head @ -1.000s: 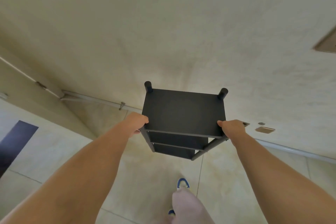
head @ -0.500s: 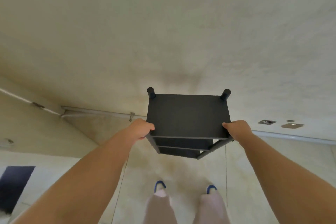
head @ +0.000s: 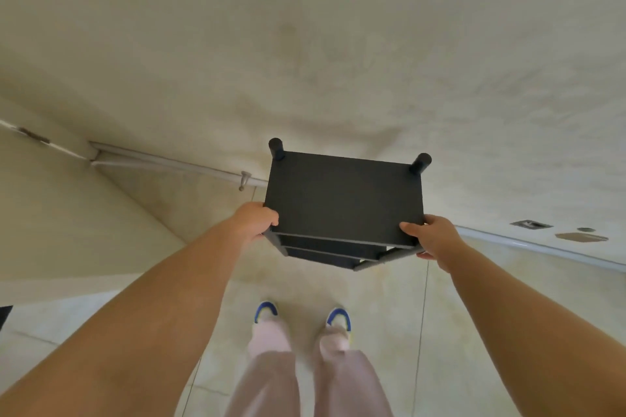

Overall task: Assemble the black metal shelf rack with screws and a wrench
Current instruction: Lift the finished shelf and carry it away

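Shelf rack (head: 343, 200), black metal, assembled with three tiers visible: top panel broad and flat, two lower shelves peeking beneath its near edge. Stands or hangs upright just short of the pale wall (head: 338, 44), over the tiled floor (head: 389, 308), in front of two blue-toed shoes (head: 266, 311); whether its feet touch the floor cannot be told, hidden under the top panel. Two round post tops (head: 276, 146) poke up at the far corners.

Left hand (head: 254, 222) wraps the near left corner, fingers curled round the post there, thumb on the top edge. Right hand (head: 432, 237) grips the near right corner likewise, thumb lying over the panel, fingers curled beneath toward the side rail (head: 382, 259). Both closed firmly on the frame, nothing else held.

Looks stiff and rigid, no sag or twist in the panels. Probably moderate in weight, manageable with two hands at arm's length. Painted metal likely smooth and a little slippery, so best taken at the posts or under the shelf lip, not by flat panel alone. Likely top-steady when held by opposite corners as now; may scrape tile or wall if set down carelessly. No screws or wrench in sight, suggesting assembly near its end.
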